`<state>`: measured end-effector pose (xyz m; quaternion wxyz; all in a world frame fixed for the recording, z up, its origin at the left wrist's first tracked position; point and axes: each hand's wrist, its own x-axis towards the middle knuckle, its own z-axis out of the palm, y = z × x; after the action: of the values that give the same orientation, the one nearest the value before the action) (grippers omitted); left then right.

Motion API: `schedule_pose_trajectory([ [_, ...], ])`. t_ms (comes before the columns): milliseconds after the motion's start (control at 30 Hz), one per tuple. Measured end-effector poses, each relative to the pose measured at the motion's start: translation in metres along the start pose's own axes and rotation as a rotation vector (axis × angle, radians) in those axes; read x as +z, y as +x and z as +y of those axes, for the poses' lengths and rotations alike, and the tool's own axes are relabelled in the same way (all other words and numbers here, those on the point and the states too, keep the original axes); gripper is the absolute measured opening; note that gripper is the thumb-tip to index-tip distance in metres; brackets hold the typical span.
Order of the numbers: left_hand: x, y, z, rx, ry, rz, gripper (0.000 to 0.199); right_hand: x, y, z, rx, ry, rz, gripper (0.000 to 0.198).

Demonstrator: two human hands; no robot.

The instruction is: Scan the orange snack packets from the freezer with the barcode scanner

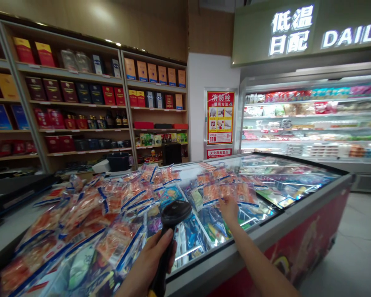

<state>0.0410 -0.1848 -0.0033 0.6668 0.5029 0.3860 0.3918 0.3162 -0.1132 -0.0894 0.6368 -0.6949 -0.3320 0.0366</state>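
My left hand [156,258] is wrapped round the handle of a black barcode scanner [176,212], its head pointing up and forward over the freezer. Farther out over the glass, my right hand [229,209] has its fingers closed at the near edge of a clear, blue-edged packet [225,190] of orange-red food. Similar packets lie beside it, including one packet [246,193] just to the right. To the left of the scanner, a big heap of these packets [111,202] is spread across the freezer top.
The chest freezer [299,225] has a glass top with colourful packs beneath. Shelves of boxes and bottles [80,90] line the left wall. A red and yellow notice [220,117] hangs behind. A lit chiller [312,119] stands at the right, with tiled floor [358,231] before it.
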Motion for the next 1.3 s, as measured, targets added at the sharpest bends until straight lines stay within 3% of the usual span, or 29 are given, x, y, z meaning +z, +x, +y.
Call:
schedule_pose_trajectory([
  [167,-0.022,-0.010,0.002,0.020,-0.025,0.104,0.030,-0.007,-0.001,-0.007,-0.181,-0.346,0.104,0.023],
  [300,-0.046,-0.011,-0.005,0.036,-0.032,0.147,0.033,-0.001,-0.011,-0.024,-0.349,-0.331,0.159,0.029],
  [400,-0.062,-0.011,-0.009,0.049,-0.044,0.178,0.033,0.021,-0.026,-0.047,-0.411,-0.206,0.062,0.029],
  [600,-0.075,-0.019,-0.003,0.039,-0.066,0.282,0.031,0.098,-0.074,-0.091,-0.364,0.027,-0.298,0.030],
  [733,-0.076,-0.026,0.002,0.025,-0.075,0.309,0.030,0.148,-0.098,-0.105,-0.271,0.112,-0.404,0.030],
  [867,-0.075,-0.033,0.008,0.028,-0.093,0.315,0.029,0.177,-0.108,-0.115,-0.092,0.140,-0.529,0.032],
  [1033,-0.075,-0.035,0.012,0.010,-0.085,0.294,0.032,0.188,-0.109,-0.126,0.079,0.187,-0.604,0.027],
  [1167,-0.073,-0.032,0.009,0.002,-0.072,0.302,0.031,0.183,-0.096,-0.124,0.052,0.208,-0.477,0.025],
  [1300,-0.068,-0.025,0.005,0.020,-0.037,0.260,0.032,0.161,-0.070,-0.110,-0.005,0.181,-0.308,0.026],
])
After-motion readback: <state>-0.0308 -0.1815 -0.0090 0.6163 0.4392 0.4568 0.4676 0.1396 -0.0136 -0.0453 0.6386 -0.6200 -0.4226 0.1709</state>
